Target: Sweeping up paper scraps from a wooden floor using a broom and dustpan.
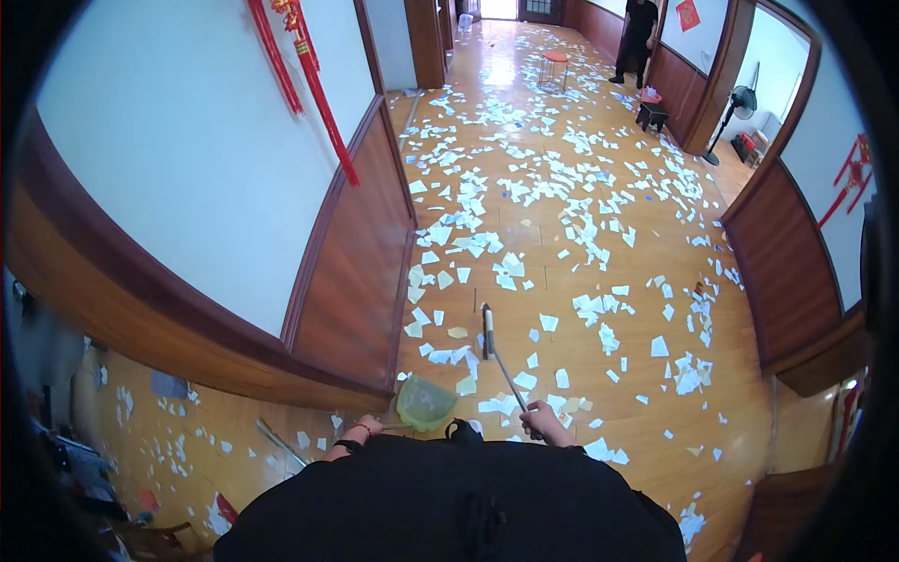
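Observation:
My right hand [544, 423] grips the metal handle of a broom [489, 334], whose narrow head rests on the floor ahead of me. Torn paper scraps [449, 357] lie on both sides of the broom head. In my left hand [366, 426] is the handle of a translucent yellow-green dustpan [425, 402]. The pan sits low beside the corner of the left wall, and I cannot tell whether it touches the floor. Its inside looks greenish, with no scraps that I can make out.
Paper scraps cover the wooden floor [534, 235] down the hallway. An orange-topped stool [555, 57], a small dark stool [652, 116] and a standing fan [742, 103] are farther off. A person [638, 38] in dark clothes stands by the right wall. Wood-panelled walls [355, 295] flank me.

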A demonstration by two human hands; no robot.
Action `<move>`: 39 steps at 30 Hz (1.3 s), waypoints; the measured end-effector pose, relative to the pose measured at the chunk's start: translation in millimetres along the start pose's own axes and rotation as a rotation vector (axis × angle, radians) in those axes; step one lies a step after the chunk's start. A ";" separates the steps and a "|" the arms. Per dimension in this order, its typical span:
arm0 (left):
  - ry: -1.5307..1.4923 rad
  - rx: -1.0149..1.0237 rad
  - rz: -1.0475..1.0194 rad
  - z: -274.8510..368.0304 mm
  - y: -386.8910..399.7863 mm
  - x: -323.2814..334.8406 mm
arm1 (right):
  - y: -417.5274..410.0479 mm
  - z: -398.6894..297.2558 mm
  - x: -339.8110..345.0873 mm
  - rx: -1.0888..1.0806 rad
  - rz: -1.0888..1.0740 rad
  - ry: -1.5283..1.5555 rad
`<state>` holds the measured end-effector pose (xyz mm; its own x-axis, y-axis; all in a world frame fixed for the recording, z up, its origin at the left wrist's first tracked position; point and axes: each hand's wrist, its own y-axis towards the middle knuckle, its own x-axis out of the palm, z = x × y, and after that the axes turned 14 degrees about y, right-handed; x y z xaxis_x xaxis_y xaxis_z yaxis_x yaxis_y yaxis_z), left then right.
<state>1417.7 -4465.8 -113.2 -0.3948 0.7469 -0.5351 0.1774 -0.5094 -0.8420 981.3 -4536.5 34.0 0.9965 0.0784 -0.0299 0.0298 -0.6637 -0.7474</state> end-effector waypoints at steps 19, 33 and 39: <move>-0.800 2.170 -0.643 230.8 -477.8 -283.0 | 33.1 77.1 -7.1 0.084 0.108 -0.527; -1.051 2.270 -0.661 223.5 -474.5 -265.2 | 19.9 85.0 -5.3 0.117 0.149 -0.523; -1.215 2.293 -0.725 223.7 -485.2 -248.7 | 16.2 87.6 -1.6 0.122 0.154 -0.525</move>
<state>1228.2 -4500.0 443.7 -0.1208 0.8890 0.4416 -0.3886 -0.4517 0.8031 973.3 -4482.2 -36.2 0.8151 0.3676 -0.4478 -0.1532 -0.6087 -0.7785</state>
